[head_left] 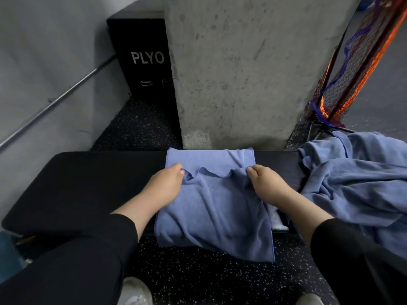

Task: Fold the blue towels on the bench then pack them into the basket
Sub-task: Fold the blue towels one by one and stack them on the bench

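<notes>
A blue towel [214, 208] lies across a black padded bench [83, 186], its near edge hanging over the front. The left hand [164, 187] and right hand [267, 186] each pinch a fold of the towel between curled fingers. A heap of blue towels [356, 179] sits on the bench's right end. A mesh basket [352, 69] stands far right.
</notes>
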A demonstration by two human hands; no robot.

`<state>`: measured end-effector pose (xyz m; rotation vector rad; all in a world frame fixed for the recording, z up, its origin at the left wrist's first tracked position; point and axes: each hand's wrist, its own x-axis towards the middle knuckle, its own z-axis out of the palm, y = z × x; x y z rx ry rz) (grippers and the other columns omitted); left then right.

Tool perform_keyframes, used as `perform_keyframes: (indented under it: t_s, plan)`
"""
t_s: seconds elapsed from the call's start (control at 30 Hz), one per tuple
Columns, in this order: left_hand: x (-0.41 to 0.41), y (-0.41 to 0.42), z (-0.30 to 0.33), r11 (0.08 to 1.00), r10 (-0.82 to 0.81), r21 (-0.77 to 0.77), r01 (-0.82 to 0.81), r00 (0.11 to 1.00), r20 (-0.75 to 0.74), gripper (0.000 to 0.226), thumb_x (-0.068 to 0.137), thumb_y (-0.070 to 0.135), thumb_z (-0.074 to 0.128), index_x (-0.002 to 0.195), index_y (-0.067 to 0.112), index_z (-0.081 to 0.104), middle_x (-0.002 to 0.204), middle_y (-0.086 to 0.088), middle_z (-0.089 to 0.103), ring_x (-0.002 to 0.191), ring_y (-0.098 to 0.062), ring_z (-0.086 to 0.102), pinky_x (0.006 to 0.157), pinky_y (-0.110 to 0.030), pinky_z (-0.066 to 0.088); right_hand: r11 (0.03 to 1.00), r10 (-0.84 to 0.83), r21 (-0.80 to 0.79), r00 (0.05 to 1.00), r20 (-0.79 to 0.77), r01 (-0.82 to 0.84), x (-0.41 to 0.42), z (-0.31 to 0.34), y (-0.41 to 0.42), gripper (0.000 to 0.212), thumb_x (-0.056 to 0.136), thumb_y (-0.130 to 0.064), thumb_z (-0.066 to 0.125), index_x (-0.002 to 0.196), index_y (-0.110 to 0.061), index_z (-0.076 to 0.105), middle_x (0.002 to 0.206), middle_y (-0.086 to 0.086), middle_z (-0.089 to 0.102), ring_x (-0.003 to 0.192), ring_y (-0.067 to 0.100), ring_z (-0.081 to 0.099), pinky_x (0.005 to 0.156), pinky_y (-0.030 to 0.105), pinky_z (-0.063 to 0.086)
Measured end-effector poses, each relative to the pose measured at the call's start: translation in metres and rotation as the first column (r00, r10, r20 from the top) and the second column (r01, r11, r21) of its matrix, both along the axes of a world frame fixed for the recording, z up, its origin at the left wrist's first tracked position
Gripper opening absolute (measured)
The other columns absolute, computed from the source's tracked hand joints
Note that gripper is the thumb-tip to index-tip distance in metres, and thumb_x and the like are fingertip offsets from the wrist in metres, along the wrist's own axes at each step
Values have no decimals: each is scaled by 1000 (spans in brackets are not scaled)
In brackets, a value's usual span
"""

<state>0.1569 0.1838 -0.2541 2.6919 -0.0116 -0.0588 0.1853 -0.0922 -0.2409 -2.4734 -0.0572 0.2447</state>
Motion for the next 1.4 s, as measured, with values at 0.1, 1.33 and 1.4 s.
perform_keyframes:
  t_s: [0.1, 1.33, 1.4]
  plan:
    - [-6, -2, 7, 995, -30, 95, 31, 999, -12, 27, 109, 29, 31, 86, 17, 37, 79, -2, 50, 84, -35, 57, 69, -39, 36, 994, 54, -88, 998, -34, -57, -7, 5, 1, 41, 109, -29, 35, 100, 3, 59, 101, 21, 64, 98, 36, 60, 68, 34, 30]
    - [51, 37, -11, 955, 296, -12, -297, 947, 125, 33, 100, 21, 51, 71, 6, 53, 66, -4, 55, 63, -23, 49, 55, -36, 36, 970, -223, -67, 967, 126, 232, 58, -17, -20, 36, 106, -29, 42, 82, -6, 54, 100, 24, 66, 101, 41, 59, 71, 34, 32]
    - [52, 38, -20, 966, 251, 28, -259, 955, 159, 20, 98, 18, 55, 81, 9, 63, 79, -3, 60, 75, -25, 57, 63, -38, 45, 969, -212, -99, 966, 148, 228, 59, -21, -20, 29, 102, -30, 51, 85, -8, 58, 96, 19, 65, 100, 39, 59, 70, 33, 33]
